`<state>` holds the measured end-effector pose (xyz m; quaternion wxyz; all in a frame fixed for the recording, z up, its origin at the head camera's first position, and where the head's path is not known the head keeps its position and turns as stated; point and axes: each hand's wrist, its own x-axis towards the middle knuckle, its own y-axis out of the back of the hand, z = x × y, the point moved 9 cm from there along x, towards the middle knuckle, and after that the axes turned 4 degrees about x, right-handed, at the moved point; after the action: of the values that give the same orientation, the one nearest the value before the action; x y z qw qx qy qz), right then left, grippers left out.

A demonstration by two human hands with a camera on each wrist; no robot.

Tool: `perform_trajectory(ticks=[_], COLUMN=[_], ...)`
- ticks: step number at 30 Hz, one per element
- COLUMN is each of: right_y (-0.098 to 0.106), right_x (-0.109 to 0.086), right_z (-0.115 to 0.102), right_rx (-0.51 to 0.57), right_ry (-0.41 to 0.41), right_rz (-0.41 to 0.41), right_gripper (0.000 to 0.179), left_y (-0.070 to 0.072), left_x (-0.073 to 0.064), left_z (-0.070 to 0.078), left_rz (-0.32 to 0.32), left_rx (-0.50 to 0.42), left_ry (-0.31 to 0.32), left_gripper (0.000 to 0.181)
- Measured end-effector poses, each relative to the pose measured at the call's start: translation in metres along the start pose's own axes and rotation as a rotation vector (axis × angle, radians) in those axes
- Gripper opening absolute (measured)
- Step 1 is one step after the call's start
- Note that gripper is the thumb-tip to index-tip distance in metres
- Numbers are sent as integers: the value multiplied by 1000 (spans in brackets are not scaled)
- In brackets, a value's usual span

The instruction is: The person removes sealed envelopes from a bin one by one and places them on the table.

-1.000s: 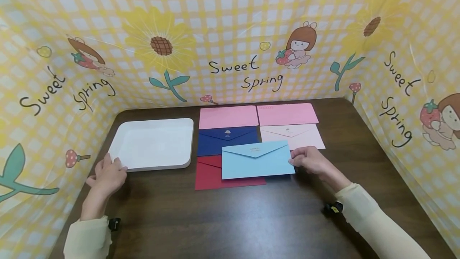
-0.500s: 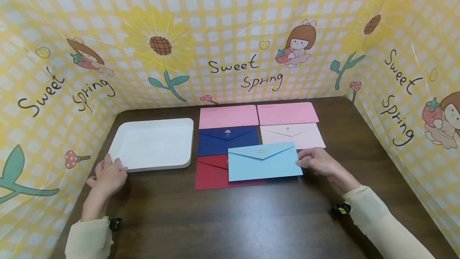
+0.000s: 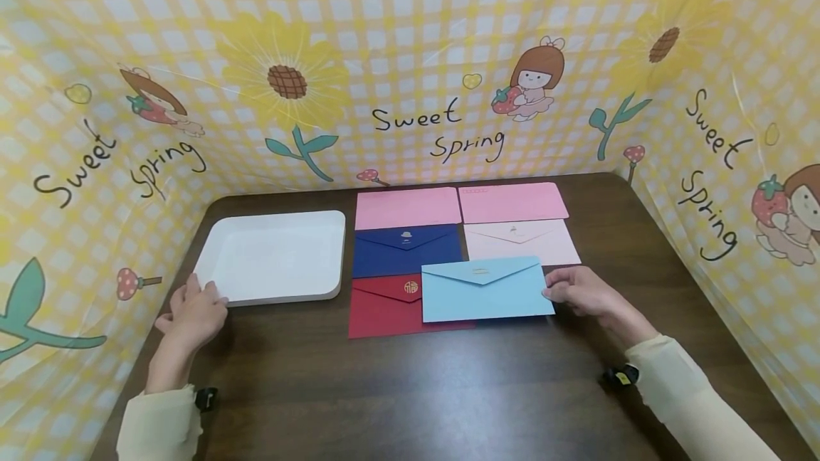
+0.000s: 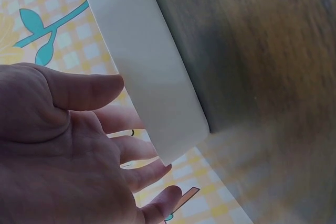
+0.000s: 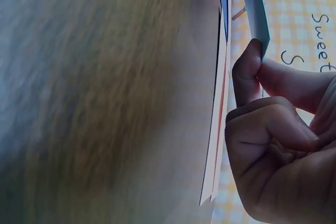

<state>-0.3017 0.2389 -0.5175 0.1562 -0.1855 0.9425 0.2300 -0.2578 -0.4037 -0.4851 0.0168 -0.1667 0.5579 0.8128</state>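
Note:
A light blue envelope (image 3: 487, 294) is pinched at its right end between the thumb and forefinger of my right hand (image 3: 581, 292). It is held over the red envelope (image 3: 378, 311) and covers that one's right part. In the right wrist view the right hand (image 5: 283, 135) has its other fingers curled into the palm, and the blue envelope (image 5: 255, 11) appears nearly edge-on above the table. My left hand (image 3: 195, 311) holds the near left corner of a white tray (image 3: 275, 258). In the left wrist view its thumb meets the tray rim (image 4: 147, 77), with fingers behind the wall.
Two pink envelopes (image 3: 408, 208) lie in the back row. In front of them lie a navy envelope (image 3: 397, 251) and a pale pink envelope (image 3: 522, 240). A yellow checked cloth (image 3: 410, 55) surrounds the dark wooden table (image 3: 384, 390) at the back and sides.
My right hand has moved the light blue envelope to the right and slightly towards me, uncovering more of the navy and red envelopes. The left hand and tray stay put.

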Motion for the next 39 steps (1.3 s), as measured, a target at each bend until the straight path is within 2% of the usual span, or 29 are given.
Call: perform_trajectory(ticks=[11,24,39], right_y=[17,28,44], right_x=[-10,-19,-29], right_z=[16,32,40], right_rx=[-3,28,42], right_ry=[-32,-58,-89], right_rz=[12,-1,-31], right_gripper=[25,25,24], left_y=[1,0,-1], left_x=[-1,-2,-2], left_z=[1,0,-1], left_rz=[-10,-26,-35], left_rx=[-10,-13,-15], left_ry=[4,16,5], left_gripper=[62,63,64])
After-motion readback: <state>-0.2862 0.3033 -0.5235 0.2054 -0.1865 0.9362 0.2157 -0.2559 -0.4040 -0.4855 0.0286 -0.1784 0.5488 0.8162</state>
